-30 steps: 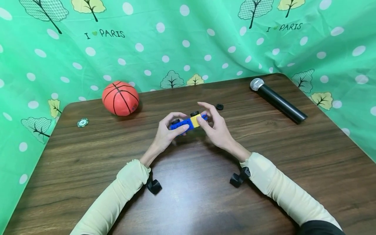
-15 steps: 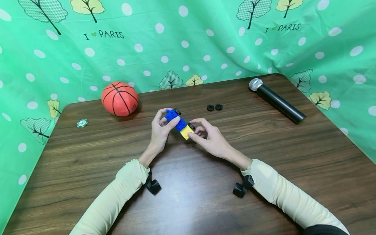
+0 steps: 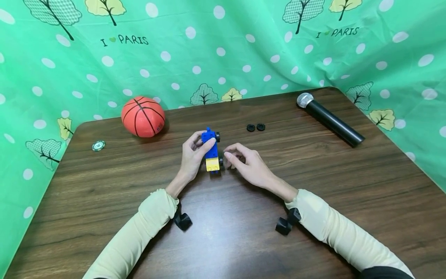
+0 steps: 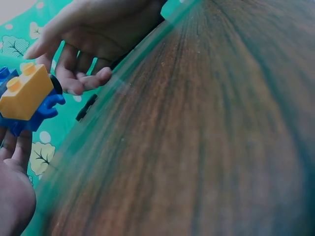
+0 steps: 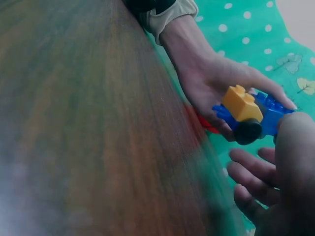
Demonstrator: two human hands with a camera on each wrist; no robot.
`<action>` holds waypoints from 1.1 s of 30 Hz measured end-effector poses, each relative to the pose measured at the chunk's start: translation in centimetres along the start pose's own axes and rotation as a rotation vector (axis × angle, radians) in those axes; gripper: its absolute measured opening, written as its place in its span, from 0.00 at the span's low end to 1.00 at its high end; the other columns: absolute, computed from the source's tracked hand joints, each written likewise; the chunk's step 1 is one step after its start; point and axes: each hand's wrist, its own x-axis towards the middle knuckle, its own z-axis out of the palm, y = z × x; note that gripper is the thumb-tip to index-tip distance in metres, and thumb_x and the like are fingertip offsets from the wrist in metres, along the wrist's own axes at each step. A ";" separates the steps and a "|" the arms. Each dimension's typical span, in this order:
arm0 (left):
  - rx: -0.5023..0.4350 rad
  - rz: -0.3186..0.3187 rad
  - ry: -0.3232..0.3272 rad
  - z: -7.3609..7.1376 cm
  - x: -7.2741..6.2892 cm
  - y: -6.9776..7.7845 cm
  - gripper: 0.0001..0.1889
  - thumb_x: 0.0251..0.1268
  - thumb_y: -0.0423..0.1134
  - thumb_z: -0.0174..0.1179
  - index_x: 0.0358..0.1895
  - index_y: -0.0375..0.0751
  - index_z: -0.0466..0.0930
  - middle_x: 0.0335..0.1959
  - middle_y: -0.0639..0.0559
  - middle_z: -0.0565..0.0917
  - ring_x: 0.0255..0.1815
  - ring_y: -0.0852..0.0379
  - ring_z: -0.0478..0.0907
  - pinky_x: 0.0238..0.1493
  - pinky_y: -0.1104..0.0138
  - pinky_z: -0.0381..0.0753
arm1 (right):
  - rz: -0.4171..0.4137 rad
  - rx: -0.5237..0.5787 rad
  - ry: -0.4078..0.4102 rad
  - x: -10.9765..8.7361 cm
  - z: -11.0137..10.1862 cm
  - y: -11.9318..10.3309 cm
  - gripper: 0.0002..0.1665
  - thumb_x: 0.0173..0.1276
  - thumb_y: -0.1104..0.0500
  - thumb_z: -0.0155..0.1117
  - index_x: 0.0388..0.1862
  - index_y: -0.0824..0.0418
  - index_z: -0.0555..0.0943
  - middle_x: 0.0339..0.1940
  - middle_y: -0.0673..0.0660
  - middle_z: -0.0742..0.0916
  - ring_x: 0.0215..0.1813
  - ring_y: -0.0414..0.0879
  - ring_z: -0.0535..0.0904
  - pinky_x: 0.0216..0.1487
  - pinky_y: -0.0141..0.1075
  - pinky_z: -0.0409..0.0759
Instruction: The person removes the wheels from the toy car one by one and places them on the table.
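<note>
My left hand (image 3: 191, 155) holds a small blue toy car (image 3: 210, 148), thumb on top and fingers under its side. A yellow brick (image 3: 213, 164) with two studs sits on the end nearest me, and black wheels (image 3: 221, 161) show along the right side. In the right wrist view one wheel (image 5: 247, 131) shows below the yellow brick. My right hand (image 3: 251, 166) is just to the right of the car, its fingers loosely bent and apart from it. Nothing is in that hand, as the left wrist view also shows.
Two loose black wheels (image 3: 251, 128) lie side by side on the wooden table (image 3: 139, 193) beyond my right hand. A red mini basketball (image 3: 143, 117) and a green-and-white chip (image 3: 98, 145) are at left. A black microphone (image 3: 331, 120) lies at the far right. Behind hangs a green curtain (image 3: 223, 38).
The car has turned from lying crosswise between both hands to pointing lengthwise, yellow end toward me. My right hand has let go of it and moved slightly away.
</note>
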 end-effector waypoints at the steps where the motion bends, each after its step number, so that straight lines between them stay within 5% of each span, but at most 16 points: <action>1: 0.013 -0.003 -0.006 0.0 0.0 0.1 0.18 0.67 0.36 0.63 0.55 0.29 0.78 0.42 0.47 0.87 0.39 0.58 0.85 0.43 0.67 0.85 | 0.001 0.008 0.018 0.1 0.0 0.0 0.14 0.83 0.59 0.55 0.59 0.67 0.79 0.33 0.56 0.88 0.35 0.50 0.84 0.36 0.38 0.82; 7: 0.063 -0.007 -0.037 0.1 0.0 0.2 0.18 0.67 0.34 0.63 0.55 0.26 0.78 0.41 0.46 0.88 0.38 0.59 0.86 0.42 0.67 0.85 | -0.022 0.113 0.115 1.5 0.7 0.2 0.18 0.86 0.60 0.48 0.69 0.65 0.70 0.35 0.61 0.86 0.35 0.56 0.82 0.36 0.39 0.80; 13: 0.036 -0.026 -0.070 -0.1 0.0 0.0 0.18 0.68 0.35 0.61 0.56 0.25 0.77 0.42 0.45 0.88 0.40 0.59 0.86 0.43 0.67 0.85 | -0.012 0.184 0.142 2.8 2.0 0.0 0.19 0.87 0.58 0.46 0.68 0.65 0.70 0.37 0.62 0.85 0.38 0.55 0.80 0.40 0.40 0.79; 20: -0.071 -0.045 -0.118 0.1 0.0 0.0 0.17 0.72 0.36 0.57 0.56 0.26 0.77 0.40 0.51 0.87 0.38 0.59 0.84 0.37 0.68 0.85 | -0.026 0.098 0.193 3.3 2.9 -0.1 0.18 0.86 0.54 0.48 0.65 0.63 0.75 0.47 0.59 0.85 0.46 0.48 0.82 0.48 0.40 0.80; 26: -0.148 -0.069 -0.146 0.3 -0.1 0.1 0.16 0.74 0.34 0.54 0.57 0.27 0.75 0.41 0.50 0.86 0.39 0.59 0.84 0.37 0.68 0.85 | -0.156 0.038 0.292 3.5 3.0 0.1 0.14 0.83 0.61 0.53 0.60 0.67 0.79 0.40 0.60 0.85 0.39 0.49 0.80 0.38 0.36 0.79; 33: -0.037 -0.077 -0.132 0.1 -0.2 0.0 0.17 0.72 0.38 0.57 0.57 0.28 0.75 0.41 0.51 0.87 0.39 0.58 0.84 0.38 0.67 0.85 | -0.309 -0.134 0.434 3.7 3.3 0.4 0.09 0.79 0.65 0.59 0.49 0.70 0.82 0.34 0.59 0.86 0.33 0.47 0.81 0.32 0.35 0.80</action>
